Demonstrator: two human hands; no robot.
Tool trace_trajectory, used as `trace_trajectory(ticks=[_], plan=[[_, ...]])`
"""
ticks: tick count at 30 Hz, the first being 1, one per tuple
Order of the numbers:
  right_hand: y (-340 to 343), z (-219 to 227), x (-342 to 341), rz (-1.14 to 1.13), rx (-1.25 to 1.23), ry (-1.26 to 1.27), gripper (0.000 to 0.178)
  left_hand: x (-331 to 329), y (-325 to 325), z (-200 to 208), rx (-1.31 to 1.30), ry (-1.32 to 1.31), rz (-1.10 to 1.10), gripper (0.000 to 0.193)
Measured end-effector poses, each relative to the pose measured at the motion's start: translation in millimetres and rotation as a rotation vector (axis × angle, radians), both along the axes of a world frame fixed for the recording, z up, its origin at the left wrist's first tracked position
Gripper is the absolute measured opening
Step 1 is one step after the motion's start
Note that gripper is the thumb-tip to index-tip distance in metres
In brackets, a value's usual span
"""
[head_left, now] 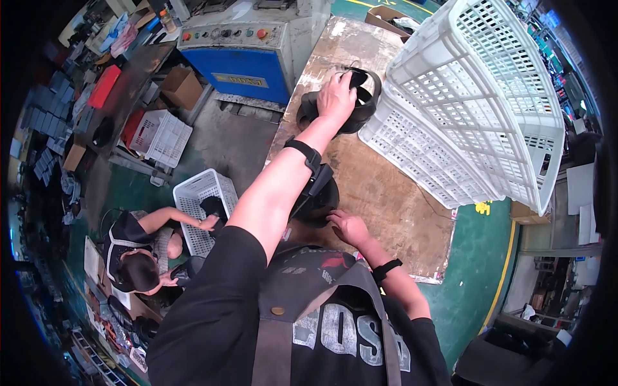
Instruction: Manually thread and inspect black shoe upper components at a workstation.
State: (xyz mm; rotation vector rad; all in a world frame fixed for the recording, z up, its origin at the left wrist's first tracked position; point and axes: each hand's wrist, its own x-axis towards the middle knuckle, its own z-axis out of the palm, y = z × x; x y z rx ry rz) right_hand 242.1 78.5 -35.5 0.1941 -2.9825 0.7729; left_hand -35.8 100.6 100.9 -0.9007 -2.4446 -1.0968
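The left hand (338,98) is extended to the far part of the wooden tabletop (386,174), fingers and thumb closed on a black curved piece (358,78); the underside of this grip is hidden. Further black curved bands (368,109) lie around and below that hand, just left of the stacked white plastic crates (428,71). The right hand (351,229) is at the near part of the tabletop, fingertips at the edge of a rounded black piece (320,211); whether it grips or only steadies this piece, I cannot tell. To the left, a co-worker (132,267) reaches into a separate white crate (222,183) on the floor. The step in hand is judged to be picking one curved piece from the far group while the near piece is kept in position. The next move would call for a secure grip, a clear lift free of the neighbouring bands, and controlled travel toward the right hand.
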Motion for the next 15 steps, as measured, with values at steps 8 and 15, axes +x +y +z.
trace_trajectory(ticks=[8, 15], plan=[[-0.5, -7.3, 6.6, -0.025, -0.02, -0.026, 0.021, 22.6, -22.2, -38.9, -0.323, 0.036, -0.303, 0.035], [6.7, -20.7, -0.8, 0.0, 0.073, -0.107, 0.011, 44.6, -58.7, -68.9, -0.547, -0.063, -0.516, 0.026]])
